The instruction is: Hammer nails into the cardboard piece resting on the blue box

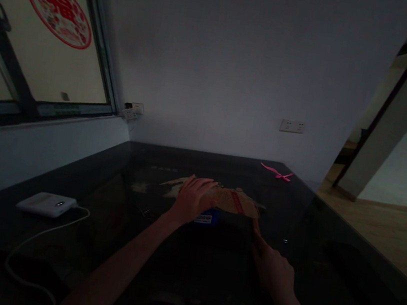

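Observation:
Near the middle of the dark table, my left hand (195, 199) lies over the left end of a torn brown piece of cardboard (245, 204) with a red printed band, holding it. Under that hand and the cardboard sits a blue object (206, 217) with a white label, mostly hidden. My right hand (273, 266) is closed at the cardboard's lower right corner, its index finger pointing forward to the edge. Whatever it may hold is too dark to make out. A thin greyish tip (262, 207) shows just past the cardboard's right end.
A white power bank (46, 204) with a white cable (49, 229) lies at the left. Toward the back right is a pink ribbon-like strip (281, 176). Pale scraps (171, 191) lie beyond my left hand. A wall and a window (49, 35) border the dark tabletop (218, 265).

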Demonstrator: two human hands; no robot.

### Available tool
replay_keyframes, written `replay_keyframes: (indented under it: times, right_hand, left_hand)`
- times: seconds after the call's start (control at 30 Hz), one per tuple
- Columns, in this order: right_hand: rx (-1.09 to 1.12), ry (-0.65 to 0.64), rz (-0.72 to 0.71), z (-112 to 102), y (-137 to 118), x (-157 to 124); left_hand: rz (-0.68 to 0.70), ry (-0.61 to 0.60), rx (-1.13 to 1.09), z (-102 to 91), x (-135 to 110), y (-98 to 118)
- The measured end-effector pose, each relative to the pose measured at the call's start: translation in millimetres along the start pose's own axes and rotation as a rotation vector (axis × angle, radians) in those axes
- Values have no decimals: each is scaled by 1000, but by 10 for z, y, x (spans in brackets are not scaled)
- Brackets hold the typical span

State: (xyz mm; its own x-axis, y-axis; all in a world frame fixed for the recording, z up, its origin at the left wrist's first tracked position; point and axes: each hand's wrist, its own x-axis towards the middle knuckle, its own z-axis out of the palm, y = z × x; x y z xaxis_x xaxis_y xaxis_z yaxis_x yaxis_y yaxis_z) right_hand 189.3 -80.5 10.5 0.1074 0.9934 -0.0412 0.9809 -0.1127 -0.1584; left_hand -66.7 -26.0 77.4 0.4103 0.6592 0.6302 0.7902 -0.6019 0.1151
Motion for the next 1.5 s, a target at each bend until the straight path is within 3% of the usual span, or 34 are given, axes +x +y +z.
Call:
replay_keyframes:
  times: [0.1, 0.17, 0.3, 0.43, 0.53, 0.7, 1.03, 1.23, 1.5]
  right_hand:
    - [9, -12, -2, 8, 9, 18]
    - [12, -24, 0, 6, 10, 26]
    - [24, -26, 1, -1, 7, 30]
    - [23, -13, 0, 2, 8, 24]
    - [7, -2, 0, 10, 10, 20]
    - [5, 2, -5, 2, 1, 9]
    - [0, -22, 11, 30, 21, 33]
    - [1, -7, 6, 24, 18, 23]
    - [0, 18, -8, 37, 18, 20]
  left_hand:
    - [-151, 208, -30, -128, -402, -227]
    - [-260, 185, 4, -148, -696, -548]
    - [-299, -164, 101, -107, -1162, -1189]
    - [-253, -490, 138, -29, -1373, -1406]
    - [-255, -598, 130, 8, -1412, -1376]
    - [-170, -651, 77, -21, -1424, -1233]
    - [14, -703, -38, -171, -1373, -608]
    - [120, -723, -141, -91, -1222, -273]
    - [241, -733, -209, 125, -987, -50]
